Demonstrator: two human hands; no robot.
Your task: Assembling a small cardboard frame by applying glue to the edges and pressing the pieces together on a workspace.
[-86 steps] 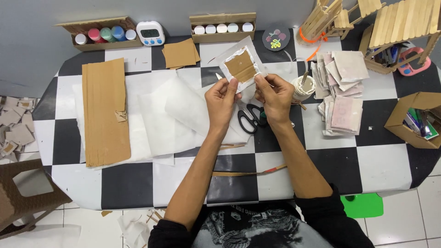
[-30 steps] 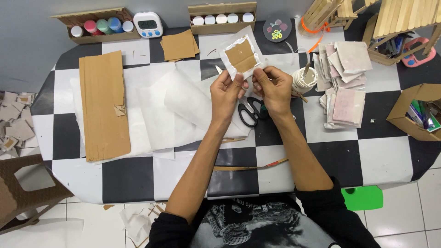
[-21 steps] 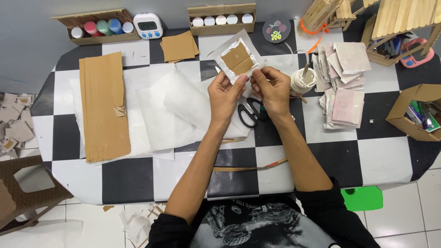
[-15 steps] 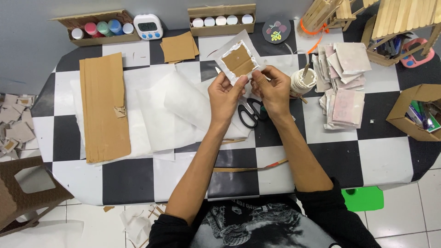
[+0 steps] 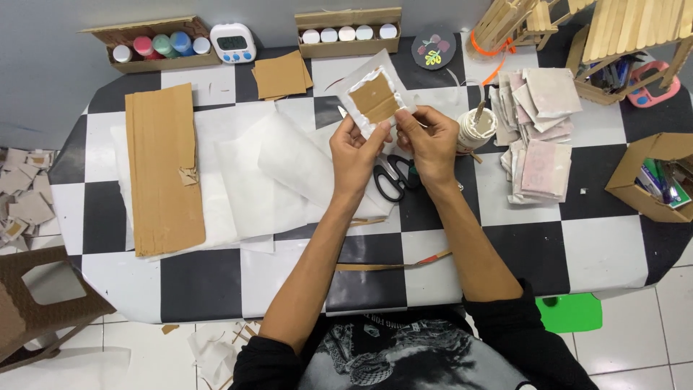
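Head view, our left hand (image 5: 355, 153) and right hand (image 5: 427, 143) pinching a paper-wrapped cardboard square (image 5: 373, 99), black scissors (image 5: 393, 175) at six o'clock.

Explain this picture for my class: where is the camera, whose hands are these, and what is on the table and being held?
The camera sits on a person's head and looks down, so the two arms are that person's own. The left hand and right hand together hold up a cardboard square lying on white paper. Below them, on the checkered table, lie scissors. To the left are white paper sheets and a long cardboard strip. To the right stand a glue pot and a pile of finished squares. At the back are paint jars and a timer.
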